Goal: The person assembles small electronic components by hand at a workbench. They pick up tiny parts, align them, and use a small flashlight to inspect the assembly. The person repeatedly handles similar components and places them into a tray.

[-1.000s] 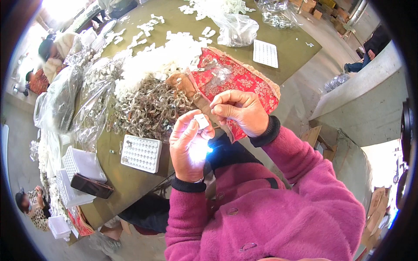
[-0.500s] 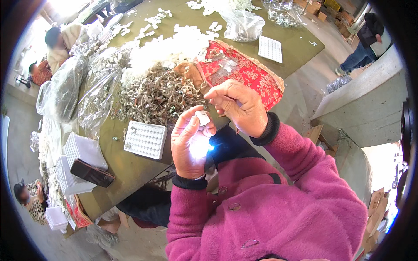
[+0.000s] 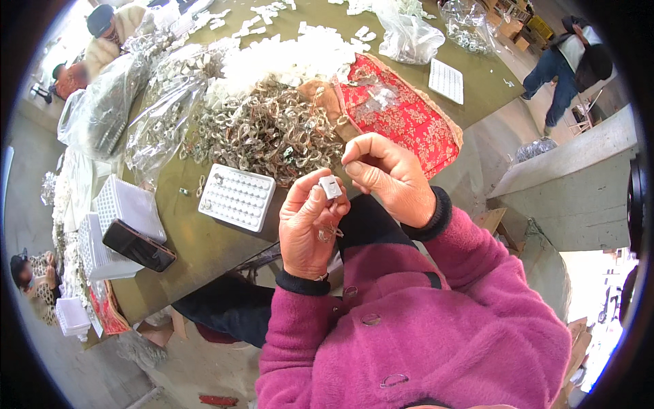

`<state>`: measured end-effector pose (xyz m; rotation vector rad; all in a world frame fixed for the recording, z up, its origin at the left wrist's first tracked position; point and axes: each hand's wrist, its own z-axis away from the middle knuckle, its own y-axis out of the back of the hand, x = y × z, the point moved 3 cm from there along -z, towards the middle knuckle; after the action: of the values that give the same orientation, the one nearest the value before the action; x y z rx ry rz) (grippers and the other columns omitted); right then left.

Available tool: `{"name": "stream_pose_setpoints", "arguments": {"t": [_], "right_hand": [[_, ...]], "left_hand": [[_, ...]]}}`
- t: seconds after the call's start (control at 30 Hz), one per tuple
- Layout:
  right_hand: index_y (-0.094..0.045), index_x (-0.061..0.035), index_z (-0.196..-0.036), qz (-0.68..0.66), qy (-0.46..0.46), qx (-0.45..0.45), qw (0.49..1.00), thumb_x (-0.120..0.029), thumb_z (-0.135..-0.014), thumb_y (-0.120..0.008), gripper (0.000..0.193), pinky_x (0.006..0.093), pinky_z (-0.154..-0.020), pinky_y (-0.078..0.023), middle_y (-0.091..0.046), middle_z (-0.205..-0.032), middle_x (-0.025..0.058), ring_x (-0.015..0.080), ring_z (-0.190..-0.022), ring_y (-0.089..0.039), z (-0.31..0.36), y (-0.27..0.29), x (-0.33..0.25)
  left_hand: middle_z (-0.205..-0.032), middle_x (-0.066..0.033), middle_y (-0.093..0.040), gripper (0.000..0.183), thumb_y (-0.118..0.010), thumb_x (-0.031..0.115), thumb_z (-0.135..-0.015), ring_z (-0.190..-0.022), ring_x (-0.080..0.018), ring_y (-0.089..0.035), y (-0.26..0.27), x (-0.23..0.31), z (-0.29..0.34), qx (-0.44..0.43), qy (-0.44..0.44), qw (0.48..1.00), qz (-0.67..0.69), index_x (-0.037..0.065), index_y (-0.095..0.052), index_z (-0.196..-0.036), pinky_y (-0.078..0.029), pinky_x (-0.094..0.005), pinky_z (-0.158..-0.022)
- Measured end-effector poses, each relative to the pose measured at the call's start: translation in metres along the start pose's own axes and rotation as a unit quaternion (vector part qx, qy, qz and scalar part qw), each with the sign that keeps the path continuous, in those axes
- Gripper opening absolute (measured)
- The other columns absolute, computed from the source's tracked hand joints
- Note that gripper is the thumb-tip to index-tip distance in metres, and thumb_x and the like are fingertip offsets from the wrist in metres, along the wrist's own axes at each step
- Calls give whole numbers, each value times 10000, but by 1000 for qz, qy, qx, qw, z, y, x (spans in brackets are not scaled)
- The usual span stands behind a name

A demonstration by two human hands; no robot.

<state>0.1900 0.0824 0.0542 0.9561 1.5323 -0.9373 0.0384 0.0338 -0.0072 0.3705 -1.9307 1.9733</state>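
Observation:
My left hand (image 3: 306, 228) grips a small white plastic housing (image 3: 330, 187) with a dark slot, between thumb and fingers. A thin coiled wire (image 3: 330, 232) hangs at the same palm. Just to the right, my right hand (image 3: 395, 178) has its thumb and forefinger pinched together; whatever is between them is too small to make out. It stays a little apart from the housing. Beyond both hands lies a heap of brownish coiled wire pieces (image 3: 272, 133). Left of my left hand, a white tray (image 3: 236, 198) with rows of round cells rests on the table.
White plastic parts (image 3: 286, 61) are piled behind the coils, beside a red floral cloth (image 3: 402, 119). Clear plastic bags (image 3: 109, 123) sit at the left. A dark phone (image 3: 139, 245) leans on stacked white trays (image 3: 129, 204). Another person (image 3: 565, 68) bends at the far right.
The bright glare in my left palm is gone, and the coiled wire shows there. The housing has turned its slotted face upward. The view has shifted slightly, and the person at right has bent down.

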Motion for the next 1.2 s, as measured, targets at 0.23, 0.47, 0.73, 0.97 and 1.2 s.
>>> {"name": "stream_pose_setpoints", "arguments": {"t": [0.23,0.47,0.73,0.97,1.2], "right_hand": [[-603,-2,-1129,-27,-16,-5,999,-50,-1013,-634,129,238,-664,-510,-651,-906,25,64,-755,-608,3,-18,14],[-591,-18,-1117,26,2,-24,999,-53,-1029,-638,105,218,-800,-507,-615,-972,-6,52,-879,-600,-1,-23,20],[-553,-24,-1060,43,-18,-17,999,-34,-1030,-575,38,247,-736,-514,-623,-904,31,84,-794,-612,-1,-18,29],[-582,-21,-1053,-48,-17,20,998,-47,-1004,-620,67,281,-764,-515,-610,-933,44,116,-860,-615,2,-17,38],[-581,-19,-1050,-12,-8,20,1000,-13,-977,-597,75,300,-745,-516,-607,-925,59,139,-850,-630,2,-10,41]], "left_hand": [[-1087,-184,-722,283,-653,83,-1018,-934,-232,-691,8,5,5,17,-27,999,-26,-27,-641,-1279,-562,-340,-798],[-1051,-147,-720,282,-659,67,-1009,-895,-214,-673,13,8,3,30,-24,999,9,-35,-653,-1272,-554,-348,-769],[-1027,-150,-723,283,-653,84,-1016,-864,-214,-674,6,5,-1,56,-10,998,2,-37,-651,-1272,-562,-347,-755],[-1036,-150,-707,296,-634,98,-1028,-882,-219,-659,0,-2,-8,56,-14,998,27,-54,-638,-1282,-535,-350,-769],[-980,-137,-720,286,-659,84,-1005,-817,-195,-668,-5,-1,-8,60,-18,997,-43,-60,-657,-1252,-547,-316,-755]]}}
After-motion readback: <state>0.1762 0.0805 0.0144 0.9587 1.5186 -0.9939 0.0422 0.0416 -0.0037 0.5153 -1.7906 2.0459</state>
